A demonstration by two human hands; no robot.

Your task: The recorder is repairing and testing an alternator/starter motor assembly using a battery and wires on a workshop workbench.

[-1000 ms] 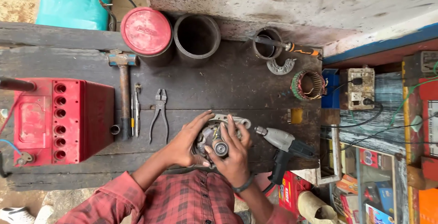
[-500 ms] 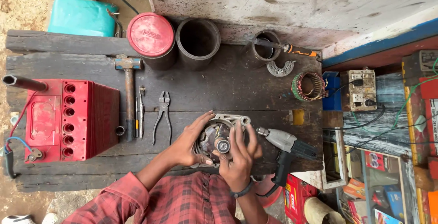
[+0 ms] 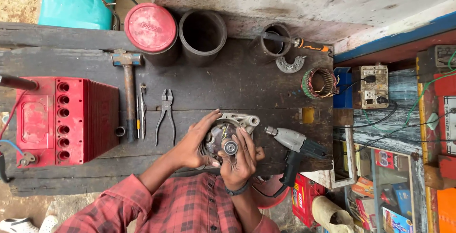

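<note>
A grey metal alternator housing (image 3: 236, 121) with a small round bearing at its middle stands on the dark wooden bench (image 3: 213, 83). My left hand (image 3: 194, 143) cups its left side. My right hand (image 3: 242, 159) grips its front and right side, fingers spread over the face. Both hands hold the part just above the bench's near edge. My red checked sleeves (image 3: 156, 209) fill the bottom of the view.
A grey power drill (image 3: 294, 147) lies right of my hands. Pliers (image 3: 166, 112), thin tools and a hammer (image 3: 128, 90) lie to the left, beside a red battery (image 3: 66, 119). A red tin (image 3: 151, 29), black cylinders (image 3: 203, 32), a copper stator coil (image 3: 319, 82) and a screwdriver (image 3: 304, 44) sit behind.
Both hands have turned the alternator housing slightly and shifted grip on it. The camera view has drifted a little; the tools on the bench have not moved.
</note>
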